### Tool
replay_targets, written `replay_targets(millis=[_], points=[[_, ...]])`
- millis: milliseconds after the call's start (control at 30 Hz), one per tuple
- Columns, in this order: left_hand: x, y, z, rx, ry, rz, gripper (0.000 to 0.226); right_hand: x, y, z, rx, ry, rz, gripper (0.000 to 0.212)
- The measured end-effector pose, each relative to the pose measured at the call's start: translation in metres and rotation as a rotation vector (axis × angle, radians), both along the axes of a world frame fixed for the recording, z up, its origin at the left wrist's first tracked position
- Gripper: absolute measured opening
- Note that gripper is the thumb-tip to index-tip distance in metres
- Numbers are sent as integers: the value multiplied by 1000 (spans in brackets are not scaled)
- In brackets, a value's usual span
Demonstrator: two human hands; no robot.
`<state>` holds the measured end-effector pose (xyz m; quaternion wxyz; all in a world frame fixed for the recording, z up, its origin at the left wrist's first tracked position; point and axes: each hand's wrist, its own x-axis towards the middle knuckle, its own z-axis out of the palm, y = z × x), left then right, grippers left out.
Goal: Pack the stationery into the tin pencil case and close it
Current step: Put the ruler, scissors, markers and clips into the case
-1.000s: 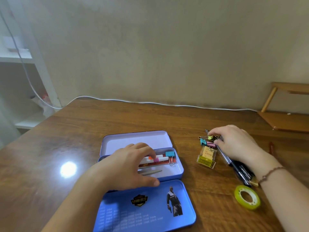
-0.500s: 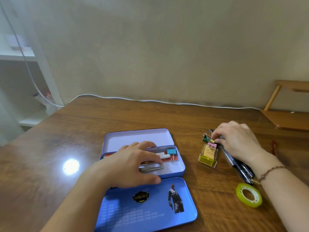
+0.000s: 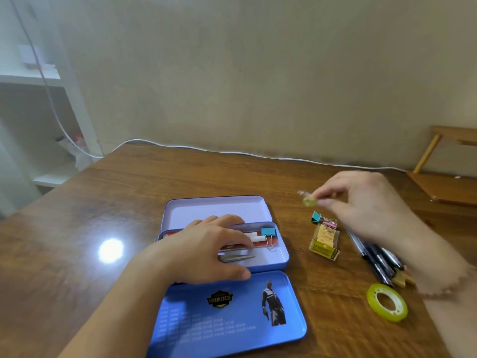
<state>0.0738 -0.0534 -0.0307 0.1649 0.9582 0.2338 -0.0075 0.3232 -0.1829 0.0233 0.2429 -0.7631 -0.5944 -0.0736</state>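
The right hand (image 3: pixel 361 202) pinches a small yellow-green binder clip (image 3: pixel 309 202) between thumb and fingertips, lifted above the brown wooden table (image 3: pixel 103 202). The left hand (image 3: pixel 206 249), fingers spread, rests on the blue tin pencil case (image 3: pixel 282 254), steadying it. Best to drop the clip beside the blue binder clip (image 3: pixel 268 231) inside, clear of the rim. A white cable (image 3: pixel 232 151) runs along the plain wall.

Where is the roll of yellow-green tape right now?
In the head view, the tape roll lies flat on the table at lower right, just nearer the person than the pens.
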Motion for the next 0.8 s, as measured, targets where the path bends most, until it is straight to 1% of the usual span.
replay_targets(millis=[67, 100, 167, 400, 533, 633, 733, 800], points=[[0, 0, 1, 3, -1, -6, 51, -35, -1, -1, -130, 130, 136, 11], [0, 0, 1, 3, -1, -10, 50, -48, -1, -6, -205, 136, 173, 9], [1, 0, 1, 0, -2, -15, 48, -66, 0, -18, -297, 68, 183, 10], [0, 1, -1, -10, -17, -15, 48, -65, 5, -36, -347, -5, 152, 13], [0, 2, -1, -14, -13, -15, 48, -63, 3, -34, -364, -67, 199, 16], [0, 2, -2, -9, -16, -19, 48, -64, 0, -31, -397, -111, 272, 22], [0, 2, -2, -3, -15, -24, 47, -66, -1, -28, -415, -108, 325, 34], [0, 1, -1, -9, -14, -24, 46, -68, -1, -28, -464, -124, 361, 42]])
